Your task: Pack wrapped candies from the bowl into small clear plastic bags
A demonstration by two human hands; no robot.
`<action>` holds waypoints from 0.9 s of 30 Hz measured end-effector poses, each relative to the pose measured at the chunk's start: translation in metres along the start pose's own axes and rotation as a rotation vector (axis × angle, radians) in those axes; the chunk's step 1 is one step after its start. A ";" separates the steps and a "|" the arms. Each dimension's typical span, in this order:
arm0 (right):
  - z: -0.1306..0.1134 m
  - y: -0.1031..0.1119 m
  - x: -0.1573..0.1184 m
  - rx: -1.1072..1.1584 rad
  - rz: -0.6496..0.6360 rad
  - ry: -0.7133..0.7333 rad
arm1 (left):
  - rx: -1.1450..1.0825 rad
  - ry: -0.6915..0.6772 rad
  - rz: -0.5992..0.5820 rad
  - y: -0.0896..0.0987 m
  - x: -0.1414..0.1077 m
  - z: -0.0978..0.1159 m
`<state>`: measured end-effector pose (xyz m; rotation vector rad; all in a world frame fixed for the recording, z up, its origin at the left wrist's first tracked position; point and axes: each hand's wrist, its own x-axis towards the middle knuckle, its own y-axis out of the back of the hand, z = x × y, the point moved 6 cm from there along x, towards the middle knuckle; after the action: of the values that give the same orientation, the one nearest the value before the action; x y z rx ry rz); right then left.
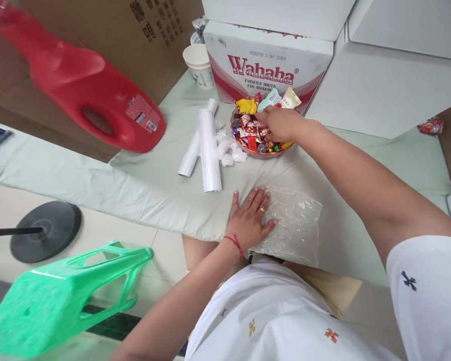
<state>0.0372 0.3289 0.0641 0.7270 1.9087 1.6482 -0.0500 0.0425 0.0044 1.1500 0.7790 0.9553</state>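
Note:
On the pale green cloth, my left hand (250, 218) lies flat with its fingers spread, its thumb side on the edge of a clear plastic bag (295, 225). My right hand (280, 123) reaches over the right part of a round bowl (263, 154), its fingertips down among wrapped candies (248, 131). Whether those fingers hold a candy is hidden. Larger yellow, mint and cream packets (270, 99) rest at the bowl's back rim. Two white paper rolls (210, 150) lie crossed to the left of the bowl, beside small crumpled clear plastic pieces (229, 150).
A Wahaha carton (266, 60) and white boxes (391, 80) stand behind the bowl. Paper cups (198, 62) sit at the back left. A large red bottle (78, 85) is at the upper left. Below, a green stool (41, 296) and a round black base (47, 230) are on the floor.

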 end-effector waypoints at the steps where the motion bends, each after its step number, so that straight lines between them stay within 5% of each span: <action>1: 0.002 0.006 -0.006 0.035 -0.002 0.033 | -0.002 -0.002 0.001 0.000 0.000 0.000; 6: 0.014 0.046 -0.057 0.183 -0.031 0.089 | -0.029 -0.007 0.012 0.000 0.000 -0.001; 10: 0.011 0.039 -0.085 0.203 -0.167 0.178 | -0.051 -0.006 0.016 0.000 0.000 -0.002; 16: 0.024 0.030 -0.084 0.262 -0.093 0.061 | -0.059 -0.006 0.017 0.001 0.000 -0.002; 22: 0.027 0.027 -0.085 0.276 -0.122 0.094 | -0.048 0.002 0.025 0.001 -0.001 -0.002; 27: 0.027 0.038 -0.099 0.508 0.000 -0.114 | -0.040 -0.004 0.029 0.001 0.000 -0.001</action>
<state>0.1298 0.2844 0.1012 0.9877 2.2616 1.0936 -0.0516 0.0428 0.0048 1.1310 0.7383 0.9880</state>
